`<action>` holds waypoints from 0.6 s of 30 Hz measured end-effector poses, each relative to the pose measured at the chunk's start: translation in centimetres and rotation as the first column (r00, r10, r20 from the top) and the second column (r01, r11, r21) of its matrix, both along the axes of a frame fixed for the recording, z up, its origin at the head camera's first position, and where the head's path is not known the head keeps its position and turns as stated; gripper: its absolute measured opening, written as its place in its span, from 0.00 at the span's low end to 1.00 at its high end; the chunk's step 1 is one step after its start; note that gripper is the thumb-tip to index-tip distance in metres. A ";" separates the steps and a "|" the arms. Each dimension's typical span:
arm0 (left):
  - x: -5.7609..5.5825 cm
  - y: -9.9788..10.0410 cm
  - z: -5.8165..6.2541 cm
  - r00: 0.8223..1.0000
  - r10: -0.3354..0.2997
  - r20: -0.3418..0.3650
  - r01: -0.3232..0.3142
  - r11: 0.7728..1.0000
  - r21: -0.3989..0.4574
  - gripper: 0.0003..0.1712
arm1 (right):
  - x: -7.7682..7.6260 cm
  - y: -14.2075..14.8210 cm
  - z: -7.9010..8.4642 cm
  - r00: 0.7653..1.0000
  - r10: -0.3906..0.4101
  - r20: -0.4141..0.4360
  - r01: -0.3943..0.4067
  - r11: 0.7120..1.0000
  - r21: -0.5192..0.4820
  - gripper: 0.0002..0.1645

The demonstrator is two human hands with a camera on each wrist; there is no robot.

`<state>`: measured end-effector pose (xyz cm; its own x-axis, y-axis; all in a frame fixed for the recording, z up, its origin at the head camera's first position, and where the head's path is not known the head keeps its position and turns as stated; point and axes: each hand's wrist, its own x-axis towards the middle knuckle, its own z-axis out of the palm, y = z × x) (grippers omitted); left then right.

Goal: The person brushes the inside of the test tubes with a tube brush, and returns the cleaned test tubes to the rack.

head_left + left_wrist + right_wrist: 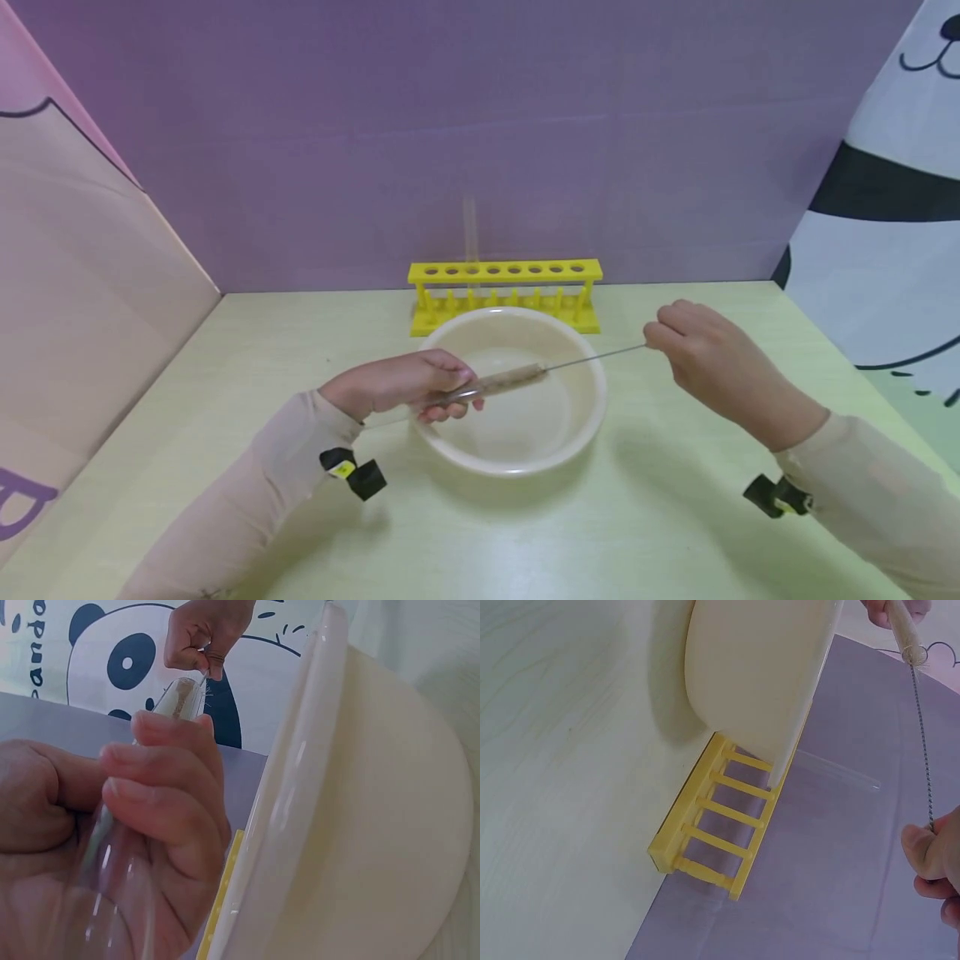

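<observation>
My left hand curls its fingers round a clear glass test tube, tilted over a cream basin. The bristle head of a test tube brush sits inside the tube, near its mouth. From there the brush's thin twisted wire handle runs out to the right. My right hand pinches the wire's far end between thumb and fingers, right of the basin and a little higher than the left hand. In the left wrist view, the fingers hide the middle of the tube.
Behind the basin stands a yellow test tube rack, partly covered by the basin's rim. Another clear test tube stands upright in it, toward the left. A purple backdrop rises just behind the pale table.
</observation>
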<state>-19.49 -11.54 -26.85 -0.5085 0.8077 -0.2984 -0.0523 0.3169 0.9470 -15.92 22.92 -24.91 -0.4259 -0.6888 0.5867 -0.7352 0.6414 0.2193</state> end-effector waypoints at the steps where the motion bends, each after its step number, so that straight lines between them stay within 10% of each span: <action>1: 0.0 0.0 0.0 1.000 -0.004 -0.001 0.004 1.000 0.001 0.23 | 0.0 0.1 0.0 1.000 0.001 -0.002 -0.001 1.000 0.001 0.20; 18: -0.1 -0.9 -0.2 1.000 -0.024 -0.013 0.024 0.999 0.023 0.23 | -0.2 1.1 -0.2 1.000 0.007 -0.021 -0.008 1.000 -0.023 0.21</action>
